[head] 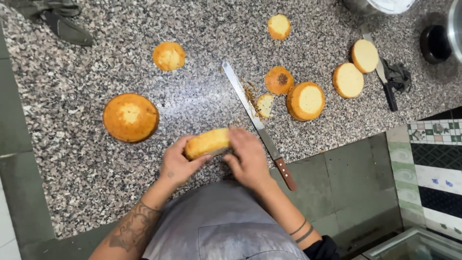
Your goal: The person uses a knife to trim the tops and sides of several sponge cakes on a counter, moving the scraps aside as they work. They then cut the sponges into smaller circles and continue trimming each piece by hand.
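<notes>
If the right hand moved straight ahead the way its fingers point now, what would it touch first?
The right hand points up-left and already touches the small sponge cake, also held by the left hand. Beyond that is only bare granite counter; the long knife lies off to its right. Depth is uncertain.

Both forearms angle inward, the left hand (177, 163) and right hand (248, 159) meeting in a shared curled-finger grip.

Small round golden-brown sponge cake (208, 142), tilted on edge above the speckled granite counter's (96, 58) near edge, gripped from both sides.
</notes>
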